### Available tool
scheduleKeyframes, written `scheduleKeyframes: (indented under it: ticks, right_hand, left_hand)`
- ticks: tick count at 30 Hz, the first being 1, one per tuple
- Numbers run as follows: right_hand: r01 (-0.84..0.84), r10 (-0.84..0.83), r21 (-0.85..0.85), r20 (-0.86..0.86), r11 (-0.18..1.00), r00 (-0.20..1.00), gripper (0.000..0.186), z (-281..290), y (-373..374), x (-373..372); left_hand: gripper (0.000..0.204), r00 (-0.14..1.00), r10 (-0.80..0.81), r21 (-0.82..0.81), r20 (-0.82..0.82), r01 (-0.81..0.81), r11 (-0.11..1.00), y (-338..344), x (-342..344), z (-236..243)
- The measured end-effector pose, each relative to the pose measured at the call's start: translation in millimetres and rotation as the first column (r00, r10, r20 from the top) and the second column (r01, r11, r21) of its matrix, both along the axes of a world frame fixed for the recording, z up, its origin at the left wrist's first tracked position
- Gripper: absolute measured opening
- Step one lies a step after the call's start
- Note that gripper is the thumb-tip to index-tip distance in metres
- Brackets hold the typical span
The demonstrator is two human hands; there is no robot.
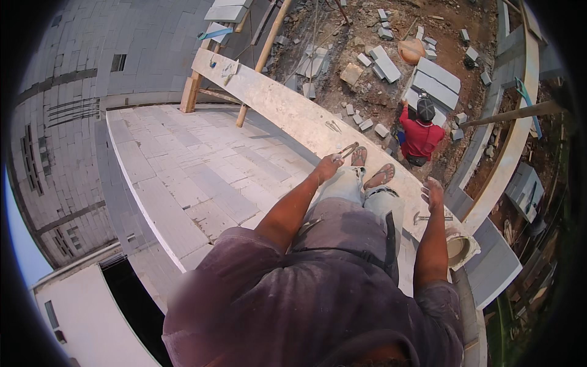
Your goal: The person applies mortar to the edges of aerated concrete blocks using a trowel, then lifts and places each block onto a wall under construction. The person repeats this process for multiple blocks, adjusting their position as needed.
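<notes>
My left hand (329, 167) is closed around a pair of pincers (350, 148), held just beside my sandalled feet on the plank (287, 116). My right hand (433, 193) hangs over the plank's right part with its fingers loosely apart, and I see nothing in it. Below that hand lies a hammer (430, 217) on the plank. Close to my right forearm sits a pale, mortar-stained bucket (460, 248). A few thin nail-like pieces (333, 126) lie on the plank beyond my feet.
A light block wall (195, 165) runs along my left. The plank is raised, with wooden posts (263, 61) at its far end. Down on the rubble ground a person in a red shirt (422, 139) bends beside large grey blocks (437, 85). Another plank (513, 147) stretches along the right.
</notes>
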State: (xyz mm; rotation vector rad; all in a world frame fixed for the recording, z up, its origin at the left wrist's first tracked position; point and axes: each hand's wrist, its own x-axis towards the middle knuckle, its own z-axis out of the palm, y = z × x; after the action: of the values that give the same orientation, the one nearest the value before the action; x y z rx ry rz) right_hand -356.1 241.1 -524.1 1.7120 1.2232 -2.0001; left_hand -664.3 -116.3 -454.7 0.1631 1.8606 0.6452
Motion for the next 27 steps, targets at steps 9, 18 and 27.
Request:
scheduleKeyframes:
  ticks: [9, 18, 27]
  right_hand:
    - [-0.009, 0.006, 0.043, 0.067, 0.999, 0.998, 0.035, -8.7, 13.7, 11.0]
    - [0.092, -0.095, 0.047, 0.090, 0.995, 0.991, 0.035, -25.9, -19.5, 26.6]
    - [0.238, -0.248, 0.102, 0.098, 0.966, 0.964, 0.033, -42.7, -71.8, -4.1]
  left_hand:
    - [0.054, 0.989, 0.102, -0.012, -0.103, -0.103, 0.995, 20.2, 26.1, 28.2]
    - [0.056, 0.965, 0.056, -0.118, -0.255, -0.089, 0.989, -29.8, -36.3, 15.1]
    - [0.061, 0.992, 0.121, -0.073, -0.034, -0.123, 0.990, -33.3, -135.6, -20.1]
